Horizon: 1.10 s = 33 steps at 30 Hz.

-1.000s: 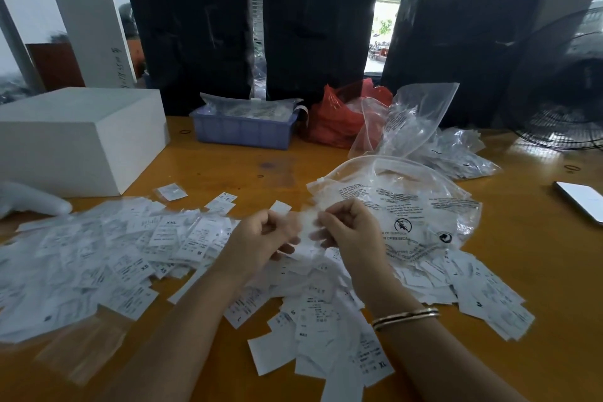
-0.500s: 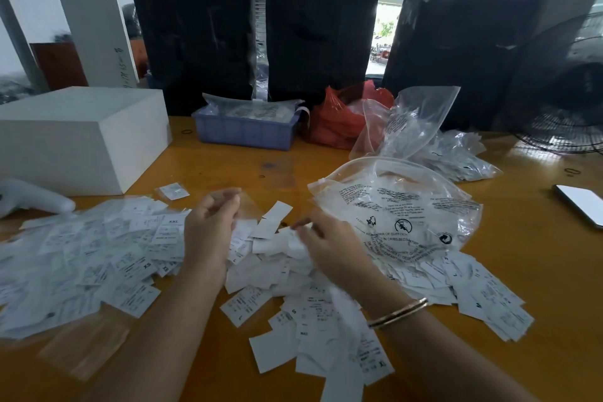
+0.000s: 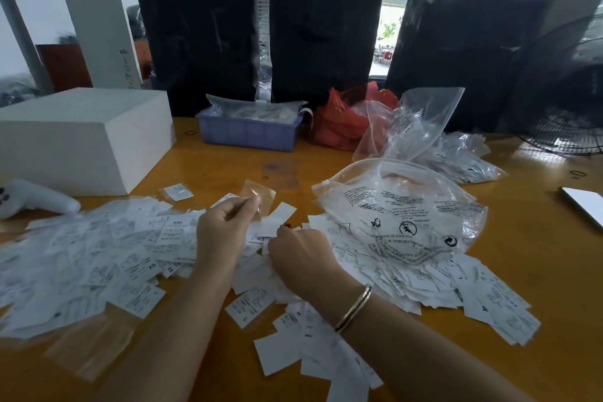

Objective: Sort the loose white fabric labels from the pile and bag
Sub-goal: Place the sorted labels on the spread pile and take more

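Near the middle of the desk [image 3: 208,170], the left hand [image 3: 222,232] pinches a small clear sleeve [image 3: 259,197] between thumb and fingers, raised just above the labels; the right hand [image 3: 301,254] rests knuckles-up on the central pile of white labels [image 3: 326,339], fingers curled into it, though what they grip is hidden. A wider spread of labels [image 3: 98,258] lies toward the left edge; the printed clear bag [image 3: 404,209] lies on labels to the right.

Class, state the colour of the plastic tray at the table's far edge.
Blue plastic tray, seen best in the head view.
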Motion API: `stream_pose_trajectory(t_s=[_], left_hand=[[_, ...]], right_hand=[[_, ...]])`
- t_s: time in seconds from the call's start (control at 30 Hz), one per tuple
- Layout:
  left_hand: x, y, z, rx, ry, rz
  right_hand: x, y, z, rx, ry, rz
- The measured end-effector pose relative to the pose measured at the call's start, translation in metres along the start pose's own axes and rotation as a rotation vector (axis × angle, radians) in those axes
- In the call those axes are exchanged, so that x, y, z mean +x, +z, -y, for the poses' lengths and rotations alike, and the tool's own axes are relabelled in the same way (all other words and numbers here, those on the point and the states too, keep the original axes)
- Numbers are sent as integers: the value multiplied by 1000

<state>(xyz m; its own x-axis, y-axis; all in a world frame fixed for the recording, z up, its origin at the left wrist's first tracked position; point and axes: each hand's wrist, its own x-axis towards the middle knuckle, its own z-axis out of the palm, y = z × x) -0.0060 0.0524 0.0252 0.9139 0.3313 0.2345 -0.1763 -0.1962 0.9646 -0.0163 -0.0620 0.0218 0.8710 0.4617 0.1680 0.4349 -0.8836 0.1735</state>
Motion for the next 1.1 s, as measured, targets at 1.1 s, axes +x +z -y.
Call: stream_pose_trajectory(t_s=[1.1], left_hand=[[-22, 15, 2, 226, 189, 756]], right_hand=[[-63, -6, -59, 1054, 338, -280]])
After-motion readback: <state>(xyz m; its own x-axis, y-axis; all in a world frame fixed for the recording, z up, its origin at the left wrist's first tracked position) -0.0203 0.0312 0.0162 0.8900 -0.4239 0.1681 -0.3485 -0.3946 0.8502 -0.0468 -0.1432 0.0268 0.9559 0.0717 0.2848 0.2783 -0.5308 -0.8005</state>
